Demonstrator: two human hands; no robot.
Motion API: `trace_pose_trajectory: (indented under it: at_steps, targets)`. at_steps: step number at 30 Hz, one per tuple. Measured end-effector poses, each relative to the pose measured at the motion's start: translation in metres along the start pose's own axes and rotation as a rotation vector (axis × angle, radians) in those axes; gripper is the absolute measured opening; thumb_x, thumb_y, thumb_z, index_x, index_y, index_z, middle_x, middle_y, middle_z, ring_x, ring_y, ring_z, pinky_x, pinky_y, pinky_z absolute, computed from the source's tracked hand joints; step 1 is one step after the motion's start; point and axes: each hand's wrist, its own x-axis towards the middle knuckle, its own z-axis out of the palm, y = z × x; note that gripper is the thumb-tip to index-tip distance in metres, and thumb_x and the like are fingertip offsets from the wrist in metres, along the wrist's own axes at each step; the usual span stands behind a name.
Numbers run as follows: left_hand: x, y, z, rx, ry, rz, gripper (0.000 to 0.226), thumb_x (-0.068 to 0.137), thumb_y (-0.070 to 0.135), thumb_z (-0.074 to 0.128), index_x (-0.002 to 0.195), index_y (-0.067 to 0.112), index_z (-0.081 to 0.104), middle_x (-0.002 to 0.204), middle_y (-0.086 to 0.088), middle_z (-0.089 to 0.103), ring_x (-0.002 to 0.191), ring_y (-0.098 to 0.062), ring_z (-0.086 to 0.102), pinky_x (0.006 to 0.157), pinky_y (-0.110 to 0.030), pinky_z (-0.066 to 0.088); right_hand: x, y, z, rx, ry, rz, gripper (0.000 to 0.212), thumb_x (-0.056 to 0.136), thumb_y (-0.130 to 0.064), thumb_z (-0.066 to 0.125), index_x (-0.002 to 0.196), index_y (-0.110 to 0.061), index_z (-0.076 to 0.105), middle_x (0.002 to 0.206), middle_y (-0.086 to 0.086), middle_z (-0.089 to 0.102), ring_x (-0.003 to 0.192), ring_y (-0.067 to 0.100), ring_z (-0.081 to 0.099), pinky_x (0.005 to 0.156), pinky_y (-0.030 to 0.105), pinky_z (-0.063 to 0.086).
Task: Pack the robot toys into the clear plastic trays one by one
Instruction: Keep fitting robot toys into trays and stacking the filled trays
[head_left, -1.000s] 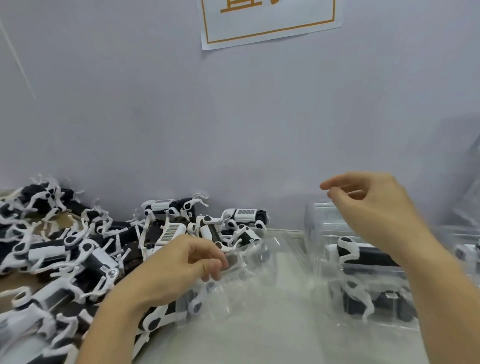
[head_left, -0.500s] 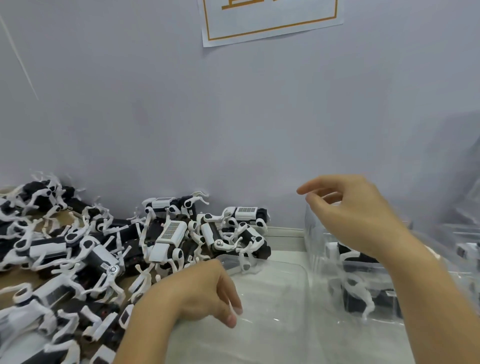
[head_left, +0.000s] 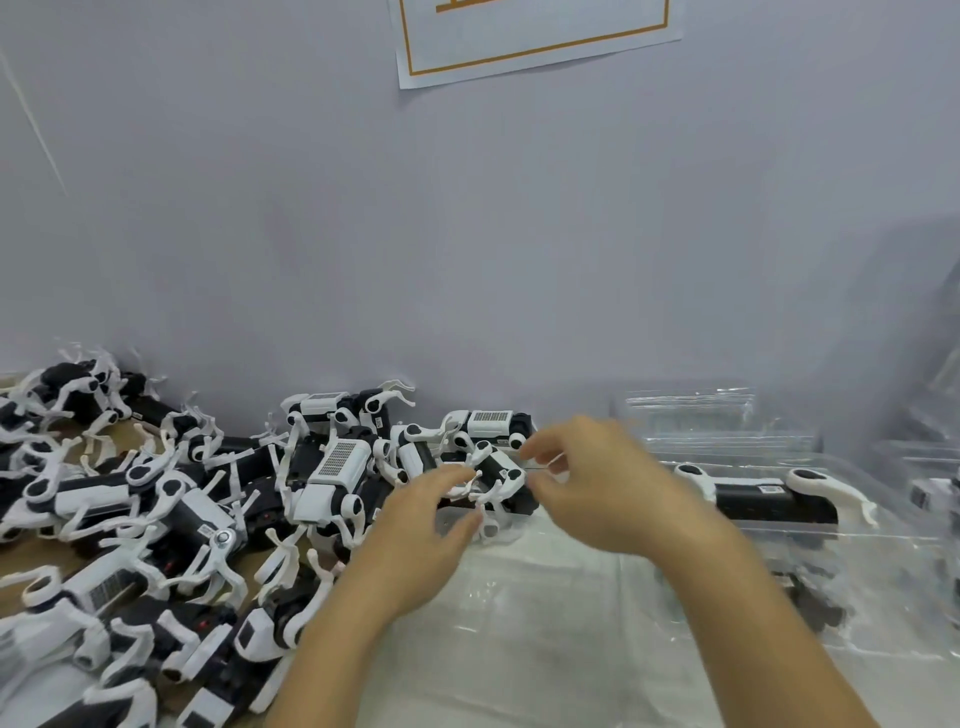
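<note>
Robot toys (head_left: 171, 499), black-and-white four-legged figures, lay heaped in a tangle along the wall on the left, their thin white legs interlocked. Both hands had converged on one toy (head_left: 493, 475) at the right edge of that heap. The left hand (head_left: 415, 540) reached in with fingers loosely spread, fingertips at the toy's legs; whether they actually gripped anything could not be told. The right hand (head_left: 597, 483) hovered just beside the toy with thumb and forefinger drawn narrow, though motion blur hid any contact. An empty clear tray (head_left: 545, 613) lay flat in front of the person, below the hands. To the right, another tray (head_left: 857, 530) already held a packed toy (head_left: 769, 499).

Judging from the tangle, the step would go best by taking the toy by its solid body rather than by a leg, and lifting slowly so that the neighbours' legs slipped free instead of dragging along. Steadying the adjacent toys with the left hand would probably help.
</note>
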Motion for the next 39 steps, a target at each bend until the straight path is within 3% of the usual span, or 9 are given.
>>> trace_pose_trajectory:
  at_steps: [2, 4, 11, 16, 20, 25, 29, 32, 39]
  targets:
    - [0.000, -0.006, 0.013, -0.012, -0.090, 0.022, 0.030, 0.096, 0.029, 0.061, 0.123, 0.043, 0.056, 0.125, 0.031, 0.052, 0.116, 0.013, 0.048, 0.110, -0.024, 0.038, 0.001, -0.006, 0.018, -0.033, -0.062, 0.003, 0.021, 0.095, -0.022, 0.050, 0.111, -0.020, 0.063, 0.113, 0.002, 0.061, 0.104, 0.024, 0.059, 0.084, 0.032, 0.049]
    - [0.002, -0.010, 0.020, 0.034, -0.127, 0.009, 0.020, 0.096, 0.034, 0.058, 0.116, 0.034, 0.062, 0.116, 0.018, 0.061, 0.114, -0.001, 0.054, 0.102, -0.035, 0.045, 0.002, -0.010, 0.036, -0.089, -0.148, 0.002, 0.007, 0.093, -0.016, 0.048, 0.097, -0.020, 0.053, 0.107, 0.003, 0.058, 0.097, 0.026, 0.057, 0.076, 0.032, 0.045]
    - [0.007, -0.015, 0.027, 0.235, -0.078, -0.049, 0.027, 0.094, 0.050, 0.058, 0.109, 0.031, 0.066, 0.102, 0.011, 0.050, 0.106, -0.013, 0.047, 0.095, -0.034, 0.041, 0.001, -0.002, 0.062, -0.264, -0.302, 0.031, 0.030, 0.095, -0.011, 0.047, 0.124, -0.015, 0.054, 0.122, 0.007, 0.055, 0.113, 0.027, 0.054, 0.081, 0.028, 0.032]
    - [0.007, -0.016, 0.026, 0.089, -0.017, -0.013, 0.024, 0.093, 0.041, 0.061, 0.111, 0.027, 0.066, 0.108, 0.008, 0.056, 0.106, -0.009, 0.053, 0.096, -0.033, 0.047, 0.006, 0.004, 0.059, -0.163, -0.305, 0.096, 0.021, 0.090, -0.010, 0.043, 0.106, -0.016, 0.055, 0.112, 0.005, 0.054, 0.102, 0.028, 0.054, 0.088, 0.036, 0.050]
    - [0.013, -0.006, 0.024, 0.036, 0.101, -0.021, 0.028, 0.093, 0.033, 0.061, 0.119, 0.023, 0.060, 0.117, 0.009, 0.057, 0.108, -0.005, 0.052, 0.097, -0.031, 0.046, 0.008, 0.007, 0.051, -0.059, -0.214, 0.096, 0.016, 0.086, -0.003, 0.040, 0.091, -0.013, 0.051, 0.101, 0.009, 0.055, 0.084, 0.028, 0.050, 0.066, 0.032, 0.043]
    - [0.045, 0.019, 0.022, 0.187, 0.066, -0.086, 0.028, 0.092, 0.032, 0.058, 0.116, 0.019, 0.059, 0.113, 0.002, 0.062, 0.107, -0.020, 0.057, 0.090, -0.040, 0.050, 0.012, 0.007, 0.043, 0.134, 0.040, 0.095, 0.034, 0.083, 0.003, 0.040, 0.107, -0.010, 0.061, 0.100, 0.005, 0.060, 0.093, 0.027, 0.052, 0.078, 0.034, 0.046]
    - [0.068, 0.030, 0.044, 0.371, -0.080, -0.121, 0.025, 0.090, 0.020, 0.052, 0.114, 0.014, 0.053, 0.107, -0.004, 0.057, 0.106, -0.029, 0.058, 0.078, -0.035, 0.043, 0.015, 0.006, 0.043, 0.202, 0.227, 0.087, 0.032, 0.082, 0.005, 0.040, 0.103, -0.013, 0.056, 0.097, 0.000, 0.057, 0.092, 0.020, 0.052, 0.069, 0.020, 0.042]
    - [0.080, 0.028, 0.061, 0.452, -0.056, -0.131, 0.030, 0.094, 0.020, 0.048, 0.122, 0.009, 0.049, 0.118, -0.010, 0.059, 0.113, -0.031, 0.058, 0.078, -0.036, 0.040, 0.016, 0.001, 0.044, 0.281, 0.324, 0.075, 0.044, 0.084, 0.003, 0.039, 0.118, -0.011, 0.063, 0.112, 0.003, 0.064, 0.108, 0.020, 0.059, 0.083, 0.024, 0.046]
    - [0.095, 0.029, 0.056, 0.472, -0.156, -0.177, 0.020, 0.089, 0.015, 0.051, 0.108, 0.012, 0.057, 0.112, -0.007, 0.059, 0.111, -0.030, 0.058, 0.083, -0.040, 0.041, 0.015, 0.004, 0.042, 0.316, 0.373, 0.073, 0.050, 0.084, 0.001, 0.041, 0.126, -0.014, 0.065, 0.116, 0.003, 0.066, 0.091, 0.012, 0.057, 0.058, 0.006, 0.041]
